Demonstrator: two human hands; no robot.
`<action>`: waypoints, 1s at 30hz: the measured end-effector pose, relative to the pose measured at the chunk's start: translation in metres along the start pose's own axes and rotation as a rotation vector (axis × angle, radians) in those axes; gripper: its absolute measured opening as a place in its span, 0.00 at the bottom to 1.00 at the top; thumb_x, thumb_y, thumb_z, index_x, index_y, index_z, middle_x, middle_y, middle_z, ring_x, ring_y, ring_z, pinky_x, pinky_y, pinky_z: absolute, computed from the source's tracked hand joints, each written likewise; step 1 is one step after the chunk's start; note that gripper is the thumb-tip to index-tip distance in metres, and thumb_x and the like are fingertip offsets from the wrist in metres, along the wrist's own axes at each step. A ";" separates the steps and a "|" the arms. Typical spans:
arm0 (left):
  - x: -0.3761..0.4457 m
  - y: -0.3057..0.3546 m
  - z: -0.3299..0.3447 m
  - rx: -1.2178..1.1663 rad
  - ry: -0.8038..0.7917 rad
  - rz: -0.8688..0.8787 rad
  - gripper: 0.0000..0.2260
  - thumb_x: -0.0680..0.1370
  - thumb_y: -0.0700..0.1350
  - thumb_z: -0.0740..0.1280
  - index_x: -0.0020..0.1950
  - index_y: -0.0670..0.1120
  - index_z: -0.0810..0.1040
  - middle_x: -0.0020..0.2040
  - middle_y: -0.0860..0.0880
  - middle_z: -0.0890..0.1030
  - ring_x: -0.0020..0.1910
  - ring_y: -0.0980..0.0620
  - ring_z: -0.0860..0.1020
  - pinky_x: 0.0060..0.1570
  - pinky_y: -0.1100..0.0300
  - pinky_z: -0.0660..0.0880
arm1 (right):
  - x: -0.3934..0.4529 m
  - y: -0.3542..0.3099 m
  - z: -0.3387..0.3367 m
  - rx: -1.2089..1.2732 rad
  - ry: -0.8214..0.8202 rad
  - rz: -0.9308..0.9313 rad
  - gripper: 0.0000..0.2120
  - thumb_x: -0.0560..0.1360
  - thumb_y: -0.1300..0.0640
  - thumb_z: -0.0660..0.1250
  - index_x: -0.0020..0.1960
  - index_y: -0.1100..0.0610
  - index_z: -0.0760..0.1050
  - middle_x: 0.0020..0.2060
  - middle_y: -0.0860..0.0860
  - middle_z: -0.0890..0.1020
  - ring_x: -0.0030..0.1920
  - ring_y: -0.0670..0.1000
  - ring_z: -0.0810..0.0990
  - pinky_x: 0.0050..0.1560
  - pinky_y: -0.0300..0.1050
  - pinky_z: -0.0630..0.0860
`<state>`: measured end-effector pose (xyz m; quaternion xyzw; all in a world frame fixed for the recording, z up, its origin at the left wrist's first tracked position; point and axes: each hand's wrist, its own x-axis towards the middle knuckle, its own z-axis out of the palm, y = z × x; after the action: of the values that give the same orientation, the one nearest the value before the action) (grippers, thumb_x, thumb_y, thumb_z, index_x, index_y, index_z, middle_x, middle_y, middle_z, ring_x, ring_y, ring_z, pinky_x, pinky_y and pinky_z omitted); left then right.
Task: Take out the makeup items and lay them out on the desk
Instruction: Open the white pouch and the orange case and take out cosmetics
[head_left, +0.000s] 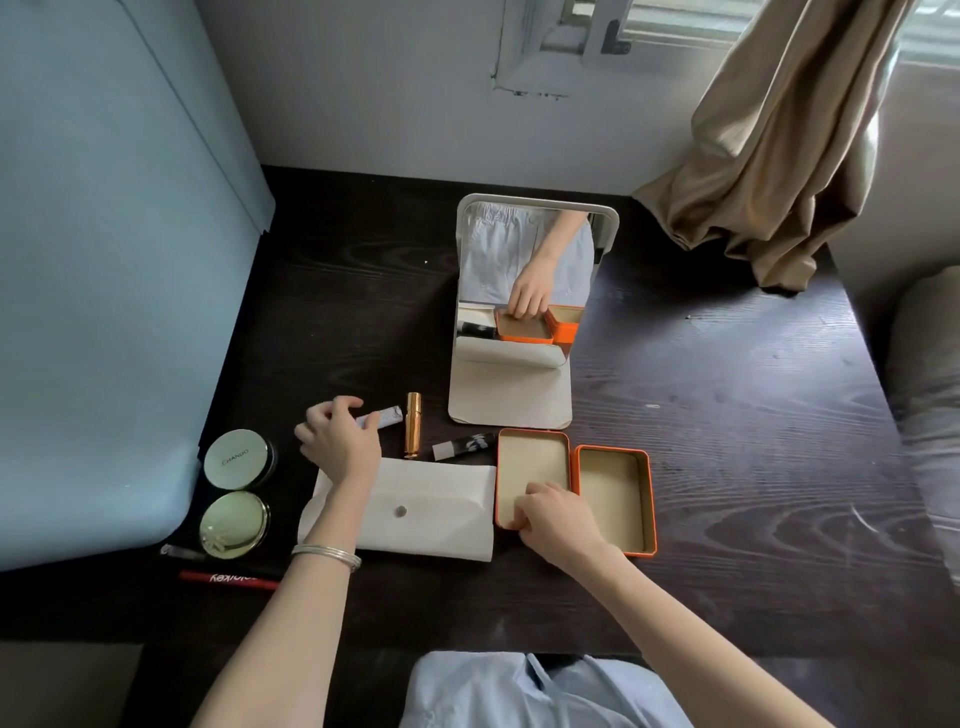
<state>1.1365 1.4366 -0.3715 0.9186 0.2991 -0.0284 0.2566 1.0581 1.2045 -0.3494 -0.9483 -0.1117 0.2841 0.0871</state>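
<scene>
An orange tin (615, 499) lies open on the dark desk (727, 415), with its lid (532, 457) beside it; both look empty. My right hand (553, 514) grips the lid's near edge. My left hand (340, 441) holds a small pale tube (387, 417). A gold lipstick (413, 425) and a black-and-white tube (462, 446) lie behind a white pouch (426, 512). Two round compacts (236, 460) (234, 524) sit at the left, with a red pencil (228, 581) in front of them.
A white folding mirror (511, 389) stands behind the tin. A light blue cushioned surface (104, 312) borders the desk on the left. A tan curtain (769, 156) hangs onto the desk's far right corner. A small dark item (179, 551) lies by the lower compact.
</scene>
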 end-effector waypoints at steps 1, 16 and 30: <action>-0.005 0.002 0.000 0.007 0.043 0.100 0.12 0.73 0.43 0.70 0.56 0.46 0.77 0.61 0.42 0.72 0.60 0.39 0.67 0.55 0.48 0.67 | 0.000 0.001 -0.003 0.003 0.014 -0.002 0.10 0.75 0.61 0.62 0.53 0.57 0.79 0.52 0.53 0.78 0.53 0.55 0.75 0.43 0.44 0.70; -0.101 0.059 0.017 -0.443 -0.463 0.747 0.05 0.75 0.39 0.69 0.49 0.45 0.80 0.44 0.52 0.81 0.46 0.56 0.78 0.49 0.64 0.75 | -0.025 0.014 -0.070 0.473 0.452 -0.033 0.07 0.72 0.57 0.67 0.50 0.57 0.74 0.47 0.48 0.76 0.47 0.49 0.75 0.48 0.43 0.71; -0.129 0.113 0.053 -0.526 -0.674 0.126 0.16 0.73 0.45 0.71 0.61 0.45 0.78 0.53 0.49 0.81 0.51 0.51 0.79 0.54 0.53 0.76 | -0.035 0.107 -0.045 0.942 0.383 0.506 0.11 0.73 0.59 0.69 0.55 0.61 0.78 0.50 0.56 0.82 0.49 0.52 0.80 0.49 0.49 0.80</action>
<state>1.0996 1.2636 -0.3391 0.7778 0.1390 -0.2340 0.5665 1.0726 1.0879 -0.3184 -0.8389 0.2754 0.1383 0.4485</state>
